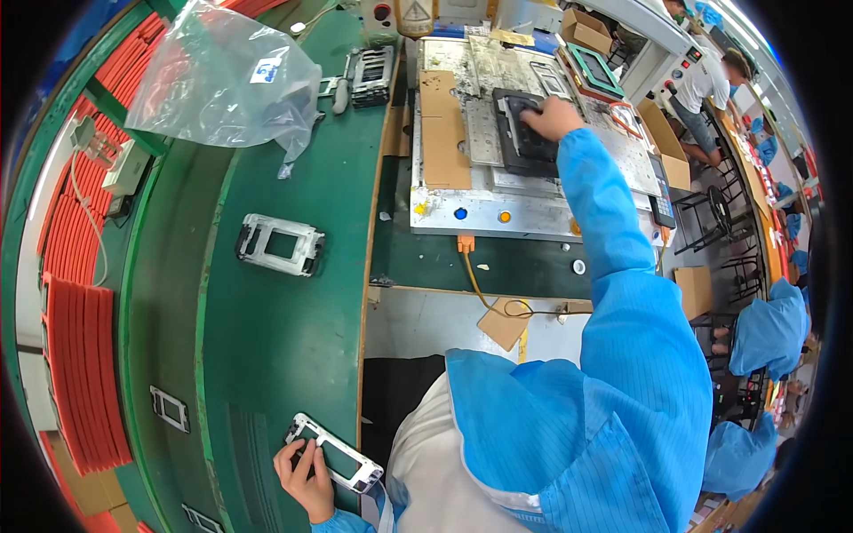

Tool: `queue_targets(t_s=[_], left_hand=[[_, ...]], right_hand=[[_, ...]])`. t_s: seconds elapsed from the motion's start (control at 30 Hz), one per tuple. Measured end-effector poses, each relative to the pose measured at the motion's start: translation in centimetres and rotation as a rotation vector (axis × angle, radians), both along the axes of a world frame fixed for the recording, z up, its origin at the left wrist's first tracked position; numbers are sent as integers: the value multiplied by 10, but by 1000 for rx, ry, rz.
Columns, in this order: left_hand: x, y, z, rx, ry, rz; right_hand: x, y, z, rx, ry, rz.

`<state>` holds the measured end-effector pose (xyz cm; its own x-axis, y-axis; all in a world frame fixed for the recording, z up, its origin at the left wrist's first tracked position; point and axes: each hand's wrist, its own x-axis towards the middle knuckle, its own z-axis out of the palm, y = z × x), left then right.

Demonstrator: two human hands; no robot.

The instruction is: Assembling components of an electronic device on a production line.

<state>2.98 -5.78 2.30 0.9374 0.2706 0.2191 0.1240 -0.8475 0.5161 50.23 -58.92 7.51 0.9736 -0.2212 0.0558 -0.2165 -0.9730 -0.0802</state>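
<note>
The left hand (305, 475) grips a white phone frame (336, 453) at the near edge of the green conveyor belt (275, 338), fingers curled over the frame's left end, the rest jutting right toward the belt's rim. Open belt stretches ahead up to 1 more white frame (279, 243). The right hand (552, 116) reaches far forward, palm down and fingers pressed on the black fixture (524, 133) on the metal press plate (498, 209); whether it grasps anything I cannot tell
</note>
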Motion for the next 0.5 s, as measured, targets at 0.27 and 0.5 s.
queue_targets(t_s=[0.27, 0.5], left_hand=[[3, 10, -1, -39, -34, -68], [0, 16, -2, -36, -61, -109]], right_hand=[[-85, 99, -8, -78, -169, 292], [-108, 144, -47, -85, 77, 389]])
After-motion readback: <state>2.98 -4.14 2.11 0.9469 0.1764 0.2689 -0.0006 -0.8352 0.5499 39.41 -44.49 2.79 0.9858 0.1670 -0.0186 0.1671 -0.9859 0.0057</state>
